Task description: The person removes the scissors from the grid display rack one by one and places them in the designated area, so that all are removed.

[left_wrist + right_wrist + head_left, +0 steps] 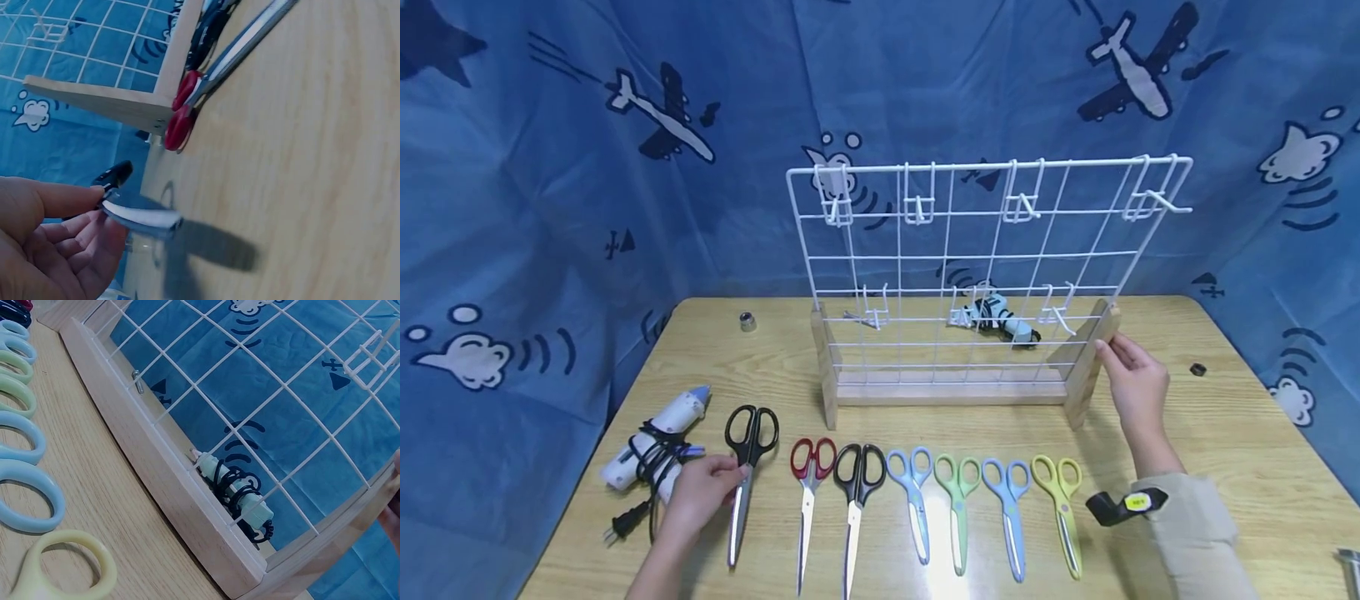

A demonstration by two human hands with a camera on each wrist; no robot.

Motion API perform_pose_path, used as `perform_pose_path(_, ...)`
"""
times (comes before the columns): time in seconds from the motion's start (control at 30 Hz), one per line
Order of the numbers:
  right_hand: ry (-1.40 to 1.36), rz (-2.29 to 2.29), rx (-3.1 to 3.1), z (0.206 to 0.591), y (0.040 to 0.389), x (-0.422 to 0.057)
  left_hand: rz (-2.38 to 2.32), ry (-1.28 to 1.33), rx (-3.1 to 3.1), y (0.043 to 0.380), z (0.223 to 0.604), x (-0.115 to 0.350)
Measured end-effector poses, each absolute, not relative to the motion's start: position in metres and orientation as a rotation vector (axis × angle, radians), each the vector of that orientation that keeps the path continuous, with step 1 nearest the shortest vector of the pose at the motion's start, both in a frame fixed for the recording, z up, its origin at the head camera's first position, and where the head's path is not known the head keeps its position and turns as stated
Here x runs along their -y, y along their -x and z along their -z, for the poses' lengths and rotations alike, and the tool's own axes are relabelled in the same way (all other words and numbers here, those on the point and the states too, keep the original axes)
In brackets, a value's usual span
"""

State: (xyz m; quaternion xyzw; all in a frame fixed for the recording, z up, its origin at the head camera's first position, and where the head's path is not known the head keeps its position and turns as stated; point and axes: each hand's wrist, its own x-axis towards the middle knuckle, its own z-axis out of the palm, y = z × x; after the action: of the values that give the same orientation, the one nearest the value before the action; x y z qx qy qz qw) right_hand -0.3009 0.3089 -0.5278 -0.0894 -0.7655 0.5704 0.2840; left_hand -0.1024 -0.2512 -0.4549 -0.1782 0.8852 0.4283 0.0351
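My left hand (703,492) pinches a pair of black-handled scissors (740,512) near the pivot, between thumb and fingers. In the left wrist view these scissors (144,215) are tilted over the table and cast a shadow on it. My right hand (1135,383) grips the right wooden side support (1086,367) of a white wire grid rack (951,400); only part of that hand shows in the right wrist view. Several wire hooks (918,210) hang on the grid. Between the hands lies a row of scissors: red (807,471), black (853,487), blue (913,492), green (957,492) and yellow (1062,492).
A white corded tool with a blue tip (681,412) lies at the left, its cord wrapped round it. Behind the rack is a light-blue corded tool (1000,317). Small metal parts include a silver one (747,322) and a dark one (1198,369). A blue curtain (737,217) hangs behind.
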Motion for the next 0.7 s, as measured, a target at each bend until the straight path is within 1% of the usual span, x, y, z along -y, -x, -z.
perform_pose_path(0.1, 0.235, -1.519, 2.050, 0.528, 0.301, -0.309, -1.186, 0.518, -2.768, 0.099, 0.450, 0.247)
perform_pose_path(0.27, 0.226, -1.509, 2.046, 0.529, 0.301, -0.310, -1.040, 0.543, -2.799, 0.098, 0.457, 0.245)
perform_pose_path(0.43, 0.214, -1.518, 2.037, 0.529, 0.302, -0.310, -0.981, 0.571, -2.811, 0.097, 0.461, 0.240)
perform_pose_path(0.7, 0.209, -1.539, 2.026, 0.528, 0.302, -0.309, -0.953, 0.530, -2.892, 0.092, 0.460, 0.233)
